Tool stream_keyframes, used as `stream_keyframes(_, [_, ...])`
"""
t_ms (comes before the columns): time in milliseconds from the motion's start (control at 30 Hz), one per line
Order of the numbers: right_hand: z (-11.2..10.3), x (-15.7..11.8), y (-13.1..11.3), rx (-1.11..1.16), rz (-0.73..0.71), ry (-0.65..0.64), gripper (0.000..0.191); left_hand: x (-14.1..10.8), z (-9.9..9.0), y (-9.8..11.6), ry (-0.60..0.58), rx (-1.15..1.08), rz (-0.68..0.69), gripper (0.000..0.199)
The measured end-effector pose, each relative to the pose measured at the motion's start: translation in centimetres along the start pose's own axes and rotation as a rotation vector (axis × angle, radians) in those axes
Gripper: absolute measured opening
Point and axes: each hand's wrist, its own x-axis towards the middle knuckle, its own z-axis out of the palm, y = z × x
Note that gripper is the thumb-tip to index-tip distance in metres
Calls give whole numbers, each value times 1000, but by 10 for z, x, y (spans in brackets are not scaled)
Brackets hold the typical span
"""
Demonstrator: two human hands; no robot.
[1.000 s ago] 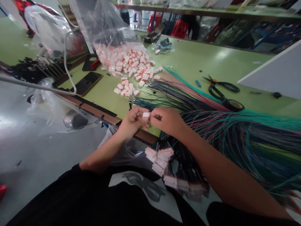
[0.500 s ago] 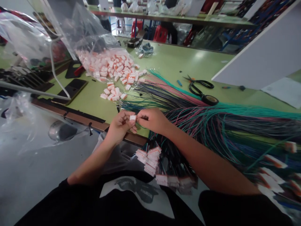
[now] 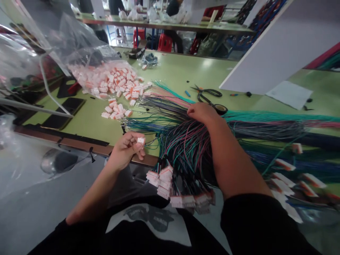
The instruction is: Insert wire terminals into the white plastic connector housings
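Observation:
Near the table's front edge, my left hand pinches a small white connector, with thin wires trailing from it to the right. My right hand is over the long bundle of black, pink and green wires, just left of the black scissors. Its fingers are curled together, and anything between them is hidden. A heap of white and orange connectors spills from a clear plastic bag, with a smaller pile in front. Finished-looking wire ends with white connectors hang over the front edge.
A dark phone lies at the left beside a white cable frame. A white panel stands at the right, near a paper sheet. More wired connectors lie at lower right. People sit at a table behind.
My right hand has left the connector and moved right and up onto the wire bundle. My left hand still holds the connector. The whole view has shifted somewhat.

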Motion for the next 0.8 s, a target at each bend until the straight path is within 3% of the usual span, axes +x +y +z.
stream_keyframes(200, [14,6,-5,8,18,76,12,0,3,3,17,19,-38,32])
stream_keyframes(400, [17,13,13,285,81,249,17,0,3,3,51,26,-49,35])
stream_keyframes(500, [14,11,10,463,117,227,15,1,2,1,34,25,-61,34])
stream_keyframes(633, [8,3,-22,642,-63,220,24,2,2,0,19,-4,-44,33])
stream_keyframes(800, [-7,-17,-61,656,-318,328,20,6,3,1,33,-76,-60,36])
